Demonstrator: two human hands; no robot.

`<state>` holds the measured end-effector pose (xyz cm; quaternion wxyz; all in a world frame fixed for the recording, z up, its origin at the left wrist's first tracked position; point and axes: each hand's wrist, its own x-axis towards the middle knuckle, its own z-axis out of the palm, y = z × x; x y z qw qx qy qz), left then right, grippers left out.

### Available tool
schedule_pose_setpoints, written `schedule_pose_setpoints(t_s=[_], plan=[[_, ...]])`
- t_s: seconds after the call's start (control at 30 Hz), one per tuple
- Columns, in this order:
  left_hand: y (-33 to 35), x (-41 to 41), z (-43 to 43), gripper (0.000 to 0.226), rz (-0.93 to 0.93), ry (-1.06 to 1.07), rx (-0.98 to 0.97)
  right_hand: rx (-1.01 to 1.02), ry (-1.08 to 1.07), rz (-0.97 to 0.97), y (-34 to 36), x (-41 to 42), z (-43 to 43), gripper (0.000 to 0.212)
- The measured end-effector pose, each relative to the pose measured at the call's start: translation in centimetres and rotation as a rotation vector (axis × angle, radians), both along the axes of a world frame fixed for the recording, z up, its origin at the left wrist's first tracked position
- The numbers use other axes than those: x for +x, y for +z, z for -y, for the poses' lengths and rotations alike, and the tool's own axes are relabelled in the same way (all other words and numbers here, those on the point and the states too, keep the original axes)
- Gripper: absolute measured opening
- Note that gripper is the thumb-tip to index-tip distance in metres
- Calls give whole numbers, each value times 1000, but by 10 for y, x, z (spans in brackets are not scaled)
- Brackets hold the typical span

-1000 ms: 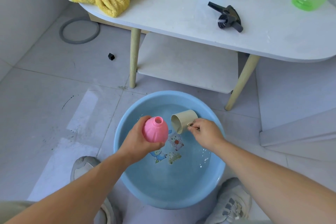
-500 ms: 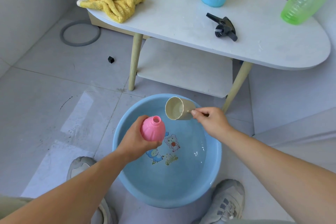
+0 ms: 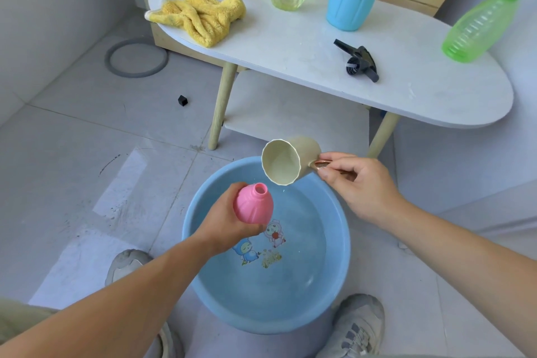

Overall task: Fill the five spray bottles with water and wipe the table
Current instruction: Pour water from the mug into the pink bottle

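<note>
Lifted from the basin (image 3: 344, 256), the cup (image 3: 286, 161) pinched by its handle in the right hand (image 3: 360, 186) tips just far-right of the upright pink bottle (image 3: 253, 203), which the left hand (image 3: 226, 224) grips.

The yellow lettering (image 3: 271, 259) printed inside the basin (image 3: 261, 302) is too blurred to read.

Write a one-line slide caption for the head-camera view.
Left hand holds an uncapped pink bottle over a blue basin; right hand holds a tilted beige cup.
</note>
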<state>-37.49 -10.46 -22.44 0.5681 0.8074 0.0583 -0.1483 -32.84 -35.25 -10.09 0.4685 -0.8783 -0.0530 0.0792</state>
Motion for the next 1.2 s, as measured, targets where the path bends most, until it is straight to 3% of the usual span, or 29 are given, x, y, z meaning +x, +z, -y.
schedule_pose_setpoints(t_s=[0.63,1.2], plan=[[-1,4,2,85,13,-4,8,-235,180,216,11,-10,-9,20],[-2,5,2,84,11,-1,-6,-281,243,318,11,-8,-7,19]])
